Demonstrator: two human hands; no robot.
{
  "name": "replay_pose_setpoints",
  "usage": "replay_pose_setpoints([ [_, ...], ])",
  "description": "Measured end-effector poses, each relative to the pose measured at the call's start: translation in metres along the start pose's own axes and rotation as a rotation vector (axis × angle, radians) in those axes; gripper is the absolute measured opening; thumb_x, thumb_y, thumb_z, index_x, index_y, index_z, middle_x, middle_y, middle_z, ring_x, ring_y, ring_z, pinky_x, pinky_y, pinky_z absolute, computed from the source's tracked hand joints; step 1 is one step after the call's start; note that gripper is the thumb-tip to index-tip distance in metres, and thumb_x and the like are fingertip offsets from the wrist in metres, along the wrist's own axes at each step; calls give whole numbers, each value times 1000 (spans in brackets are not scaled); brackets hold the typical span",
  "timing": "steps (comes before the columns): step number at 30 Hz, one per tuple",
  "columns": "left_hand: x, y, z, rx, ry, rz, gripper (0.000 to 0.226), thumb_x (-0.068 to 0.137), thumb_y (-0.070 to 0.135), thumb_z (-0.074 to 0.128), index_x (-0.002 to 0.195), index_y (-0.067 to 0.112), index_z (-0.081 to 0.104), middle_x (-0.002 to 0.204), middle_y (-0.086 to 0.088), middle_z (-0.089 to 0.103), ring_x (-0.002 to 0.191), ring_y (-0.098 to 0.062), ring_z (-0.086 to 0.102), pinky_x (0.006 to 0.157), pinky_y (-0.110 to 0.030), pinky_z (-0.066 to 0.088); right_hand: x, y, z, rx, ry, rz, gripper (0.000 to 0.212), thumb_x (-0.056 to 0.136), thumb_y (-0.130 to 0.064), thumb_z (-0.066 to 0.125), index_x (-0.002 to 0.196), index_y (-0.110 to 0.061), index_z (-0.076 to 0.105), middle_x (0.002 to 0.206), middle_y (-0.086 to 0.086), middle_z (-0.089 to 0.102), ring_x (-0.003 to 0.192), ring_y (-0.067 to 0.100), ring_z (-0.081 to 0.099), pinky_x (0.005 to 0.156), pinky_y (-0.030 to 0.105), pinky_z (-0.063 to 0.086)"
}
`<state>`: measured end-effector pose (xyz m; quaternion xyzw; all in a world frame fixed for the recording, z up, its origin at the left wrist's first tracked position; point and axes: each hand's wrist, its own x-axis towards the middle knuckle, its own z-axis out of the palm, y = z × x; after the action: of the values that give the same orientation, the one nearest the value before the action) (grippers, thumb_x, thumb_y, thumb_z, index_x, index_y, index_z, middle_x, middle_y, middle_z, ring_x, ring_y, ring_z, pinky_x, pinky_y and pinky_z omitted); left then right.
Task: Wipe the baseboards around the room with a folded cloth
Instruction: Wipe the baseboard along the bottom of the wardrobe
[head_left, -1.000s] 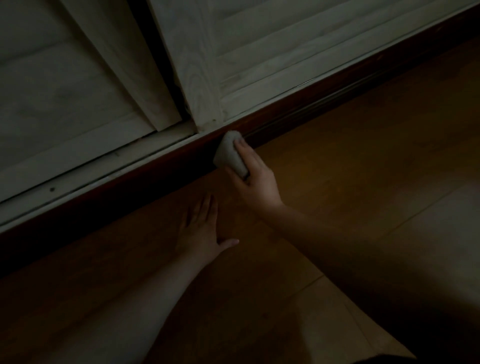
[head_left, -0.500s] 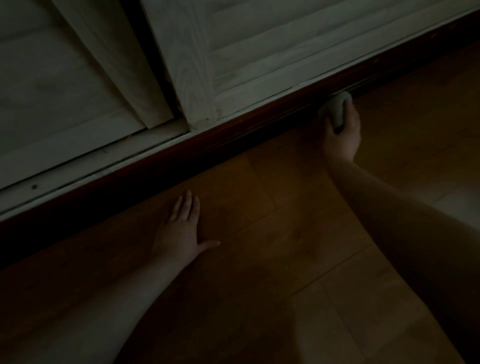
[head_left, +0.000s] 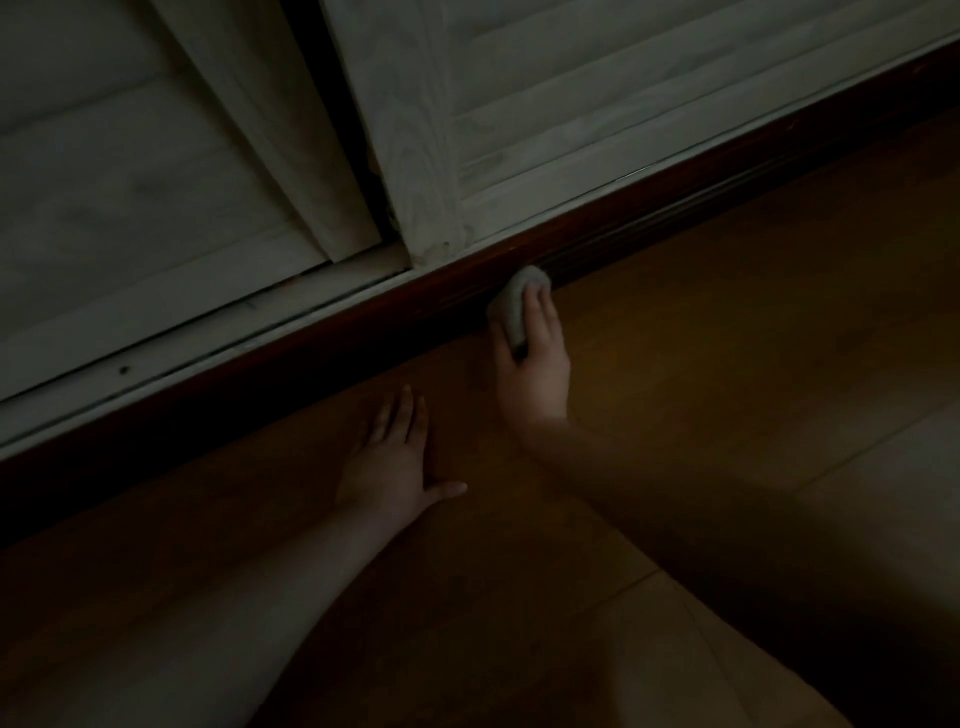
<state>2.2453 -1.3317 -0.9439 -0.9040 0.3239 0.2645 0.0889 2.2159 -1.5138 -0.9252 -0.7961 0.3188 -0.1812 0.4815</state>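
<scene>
cloth, folded small, looks soft and light and likely to bunch or slip, so my right hand takes it across the fold, fingers curled over its top, pressing it against the dark baseboard while my left hand lies flat on the floor.

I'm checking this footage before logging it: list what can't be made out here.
- Head view: dirt on the baseboard; the dim light hides it.
- Cloth: its folds and underside, covered by the right hand.
- Left hand: its palm, flat on the floor.
- Both arms: cut off by the bottom edge.
</scene>
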Motion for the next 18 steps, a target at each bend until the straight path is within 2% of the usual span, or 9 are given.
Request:
replay_pose_setpoints([
  [3,-1,2,-2,10,2,-12,120,76,85,42,154,16,-16,163,-6,-17,151,-27,-10,121,-45,3,-16,-6,13,11,-110,-35,63,99,-23,59,155,-22,29,162,2,23,146,13,22,112,16,18],
  [7,0,1,0,38,12,-4,119,77,85,39,155,14,-15,163,-9,-16,150,-30,-11,121,-46,1,-23,-4,15,26,-244,-92,63,97,-27,60,154,-23,31,161,1,27,146,13,25,115,24,27],
  [12,1,-1,2,-32,23,9,121,74,84,47,155,15,-12,164,-6,-15,151,-27,-11,123,-46,5,-7,22,-29,-113,-407,-364,61,94,-22,65,149,-26,39,157,0,35,143,14,34,115,29,34],
  [14,2,-3,4,-32,18,13,122,73,85,44,155,15,-13,163,-5,-21,150,-25,-15,123,-47,6,12,39,-55,-179,-315,-360,62,92,-14,67,148,-22,41,155,6,37,142,18,35,115,37,35],
  [18,5,-5,9,-1,-19,7,122,72,88,37,152,17,-22,158,-3,-33,147,-23,-24,123,-48,6,61,63,-119,-239,29,-90,59,95,-14,60,150,-21,37,156,6,34,144,20,31,116,44,34],
])
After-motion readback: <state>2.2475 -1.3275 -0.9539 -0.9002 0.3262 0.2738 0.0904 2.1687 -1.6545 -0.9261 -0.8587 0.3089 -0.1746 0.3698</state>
